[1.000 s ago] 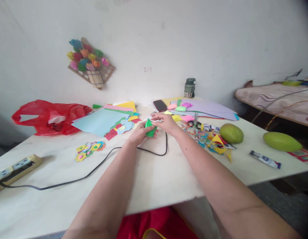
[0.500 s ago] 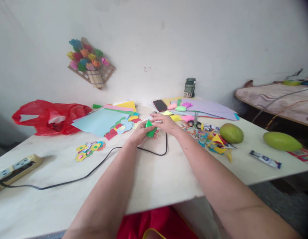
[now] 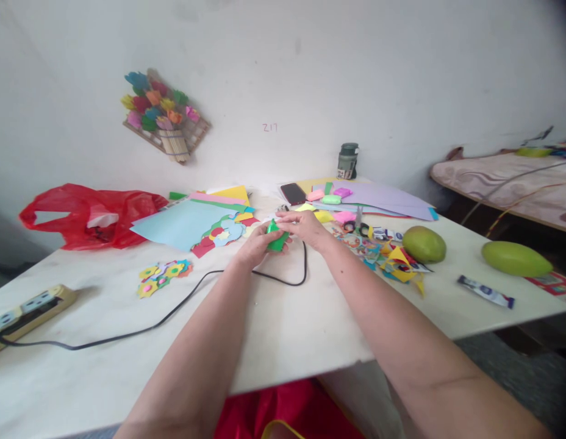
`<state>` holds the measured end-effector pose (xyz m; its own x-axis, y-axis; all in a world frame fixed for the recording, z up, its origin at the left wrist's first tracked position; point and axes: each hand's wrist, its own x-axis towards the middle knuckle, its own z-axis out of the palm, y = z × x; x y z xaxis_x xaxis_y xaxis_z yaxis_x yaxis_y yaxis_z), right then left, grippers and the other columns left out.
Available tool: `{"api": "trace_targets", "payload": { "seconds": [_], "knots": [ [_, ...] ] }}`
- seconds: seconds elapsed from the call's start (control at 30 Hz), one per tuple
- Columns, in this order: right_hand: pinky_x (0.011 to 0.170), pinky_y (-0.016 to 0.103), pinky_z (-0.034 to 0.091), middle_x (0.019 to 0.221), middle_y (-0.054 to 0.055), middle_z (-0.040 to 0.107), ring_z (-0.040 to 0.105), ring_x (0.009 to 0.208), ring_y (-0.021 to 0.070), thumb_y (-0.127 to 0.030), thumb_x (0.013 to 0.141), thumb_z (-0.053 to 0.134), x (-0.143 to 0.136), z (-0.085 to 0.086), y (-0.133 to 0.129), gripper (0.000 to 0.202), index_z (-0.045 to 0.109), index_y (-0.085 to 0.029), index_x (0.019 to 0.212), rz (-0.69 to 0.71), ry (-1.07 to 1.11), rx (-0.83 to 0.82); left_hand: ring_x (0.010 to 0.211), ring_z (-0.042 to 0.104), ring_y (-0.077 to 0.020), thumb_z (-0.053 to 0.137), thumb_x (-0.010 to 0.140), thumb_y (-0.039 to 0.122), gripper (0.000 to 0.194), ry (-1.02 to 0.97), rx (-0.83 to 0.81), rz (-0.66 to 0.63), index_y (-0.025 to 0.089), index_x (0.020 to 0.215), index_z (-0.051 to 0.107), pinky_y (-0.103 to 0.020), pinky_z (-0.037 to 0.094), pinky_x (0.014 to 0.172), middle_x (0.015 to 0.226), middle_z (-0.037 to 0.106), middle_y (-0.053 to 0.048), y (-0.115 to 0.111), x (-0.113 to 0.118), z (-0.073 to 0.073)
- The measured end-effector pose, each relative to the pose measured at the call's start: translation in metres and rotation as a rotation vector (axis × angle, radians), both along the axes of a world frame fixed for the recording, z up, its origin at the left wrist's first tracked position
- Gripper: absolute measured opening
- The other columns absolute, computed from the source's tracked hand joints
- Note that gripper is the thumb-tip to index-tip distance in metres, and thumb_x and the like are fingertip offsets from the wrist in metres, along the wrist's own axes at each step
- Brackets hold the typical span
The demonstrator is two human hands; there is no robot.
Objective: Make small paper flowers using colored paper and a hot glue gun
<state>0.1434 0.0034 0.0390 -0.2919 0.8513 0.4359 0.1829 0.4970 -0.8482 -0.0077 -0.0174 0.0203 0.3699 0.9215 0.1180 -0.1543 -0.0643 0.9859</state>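
Observation:
Near the middle of the white table, my left hand (image 3: 255, 245) is closed around a small bright green packet (image 3: 277, 239). My right hand (image 3: 301, 225) reaches over from the right, its fingers pressed together at the top of the packet; what they pinch is too small to make out. A black cable (image 3: 283, 281) loops on the table below both hands. Cut paper pieces (image 3: 228, 231) lie left of my hands, and paper flowers (image 3: 161, 277) sit farther left. Yellow and pink packets (image 3: 344, 217) lie just beyond my right hand.
A red plastic bag (image 3: 95, 213) and a power strip (image 3: 31, 314) are at left. Behind stand a phone (image 3: 293, 194) and a grey-green bottle (image 3: 347, 161). Scissors (image 3: 358, 224), paper scraps (image 3: 397, 265), green mangoes (image 3: 424, 244) and a glue tube (image 3: 487, 292) lie at right.
The view has shifted very slightly. My right hand's fingers have moved a little lower over the green packet; my left hand keeps its hold.

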Motion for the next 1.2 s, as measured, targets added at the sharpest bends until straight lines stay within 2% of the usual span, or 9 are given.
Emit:
{"api": "trace_targets", "payload": {
  "seconds": [0.13, 0.27, 0.6, 0.73, 0.9, 1.0, 1.2],
  "knots": [
    [0.092, 0.035, 0.043, 0.109, 0.008, 0.065, 0.061, 0.101, 0.0212, -0.016, 0.064, 0.066, -0.001, 0.0007, -0.0005, 0.012, 0.072, -0.018, 0.075, -0.043, 0.026, 0.022, 0.057, 0.062, -0.0171, 0.068, 0.067, 0.033, 0.036, -0.013, -0.023, -0.002, 0.014, 0.093, 0.053, -0.029, 0.049, 0.051, 0.073, 0.065, -0.006, -0.0012, 0.0007, 0.0003],
    [0.093, 0.036, 0.043, 0.11, 0.011, 0.064, 0.059, 0.103, 0.0215, -0.013, 0.064, 0.066, -0.0018, 0.0027, -0.0016, 0.01, 0.07, -0.015, 0.073, -0.077, 0.045, 0.053, 0.056, 0.062, -0.017, 0.068, 0.067, 0.033, 0.036, -0.033, -0.022, -0.003, 0.014, 0.093, 0.052, -0.029, 0.049, 0.051, 0.072, 0.064, -0.006, -0.0014, -0.0001, 0.0001],
    [0.095, 0.034, 0.044, 0.127, 0.007, 0.053, 0.048, 0.119, 0.0203, -0.011, 0.066, 0.062, -0.003, -0.0009, -0.0009, 0.021, 0.071, -0.019, 0.083, 0.036, 0.069, 0.057, 0.057, 0.062, -0.0184, 0.069, 0.065, 0.033, 0.038, -0.045, -0.047, 0.005, 0.014, 0.093, 0.051, -0.03, 0.05, 0.051, 0.072, 0.064, -0.007, -0.0026, 0.0013, 0.0018],
    [0.094, 0.035, 0.044, 0.128, 0.006, 0.052, 0.047, 0.119, 0.0217, -0.011, 0.066, 0.062, -0.0037, -0.001, -0.0012, 0.021, 0.072, -0.019, 0.083, 0.031, 0.044, 0.057, 0.056, 0.062, -0.0178, 0.068, 0.066, 0.033, 0.037, -0.053, -0.049, -0.002, 0.014, 0.092, 0.051, -0.03, 0.049, 0.05, 0.071, 0.064, -0.006, -0.0017, 0.0016, 0.001],
    [0.083, 0.032, 0.051, 0.133, 0.005, 0.048, 0.049, 0.117, 0.0227, -0.014, 0.067, 0.06, -0.0049, -0.0022, -0.001, 0.02, 0.071, -0.019, 0.083, 0.022, 0.004, 0.065, 0.056, 0.062, -0.017, 0.067, 0.068, 0.032, 0.035, -0.042, -0.03, -0.006, 0.014, 0.093, 0.051, -0.029, 0.049, 0.05, 0.071, 0.064, -0.006, 0.0007, 0.0027, -0.0017],
    [0.084, 0.033, 0.049, 0.131, 0.007, 0.049, 0.05, 0.114, 0.022, -0.014, 0.068, 0.06, -0.0052, -0.0016, -0.0018, 0.017, 0.07, -0.017, 0.081, 0.019, -0.016, 0.069, 0.055, 0.062, -0.0163, 0.067, 0.068, 0.032, 0.036, -0.036, -0.011, 0.0, 0.014, 0.093, 0.05, -0.027, 0.048, 0.049, 0.069, 0.063, -0.005, 0.0008, 0.0038, -0.0021],
    [0.085, 0.034, 0.046, 0.125, 0.009, 0.054, 0.054, 0.106, 0.0211, -0.017, 0.067, 0.062, -0.0044, 0.0012, -0.0043, 0.011, 0.069, -0.014, 0.075, 0.03, 0.013, -0.058, 0.055, 0.061, -0.0155, 0.068, 0.067, 0.035, 0.039, 0.006, 0.028, 0.013, 0.014, 0.095, 0.051, -0.027, 0.05, 0.05, 0.071, 0.064, -0.006, 0.0014, 0.0046, -0.0032]
  ]
}}
